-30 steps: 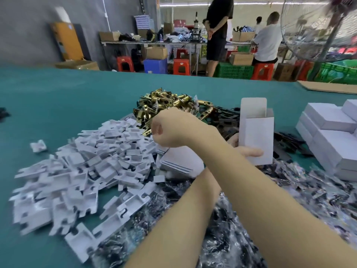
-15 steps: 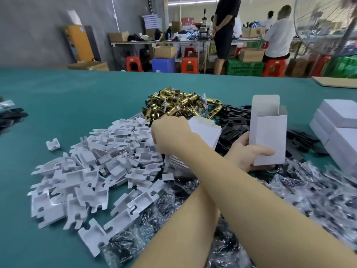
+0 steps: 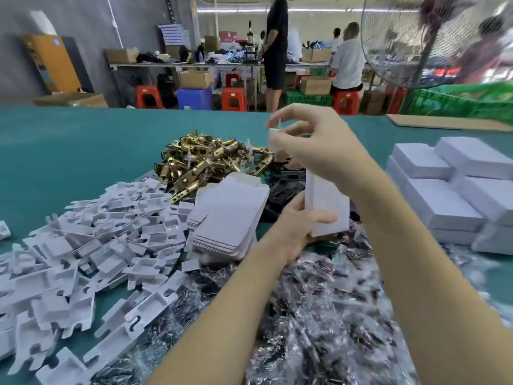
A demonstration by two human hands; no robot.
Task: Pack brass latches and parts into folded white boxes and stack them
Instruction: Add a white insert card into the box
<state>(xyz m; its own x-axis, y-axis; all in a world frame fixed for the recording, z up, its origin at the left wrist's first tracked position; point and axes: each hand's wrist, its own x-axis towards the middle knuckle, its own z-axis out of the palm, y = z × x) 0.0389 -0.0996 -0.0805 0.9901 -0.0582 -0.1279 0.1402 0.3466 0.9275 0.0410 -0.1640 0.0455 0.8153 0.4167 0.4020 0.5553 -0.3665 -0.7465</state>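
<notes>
— While the left hand [image 3: 301, 223] grips the upright white box [image 3: 329, 209] low on its side, what is the right hand [image 3: 311, 140] doing?
— It is raised above the box, fingers pinching a small white piece [image 3: 273, 134], blurred.
— And the brass latches [image 3: 205, 159]?
— Heaped on the green worktop [image 3: 69, 151] beyond a stack of flat box blanks [image 3: 230, 218], with white inserts [image 3: 83, 245] to the left.
— Finished boxes?
— Closed white boxes [image 3: 449, 190] stacked at the right; bagged parts [image 3: 319, 315] lie nearest the person.

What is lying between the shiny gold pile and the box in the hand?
Head view: black plates lie between the brass latches and the upright white box held by the left hand.
</notes>
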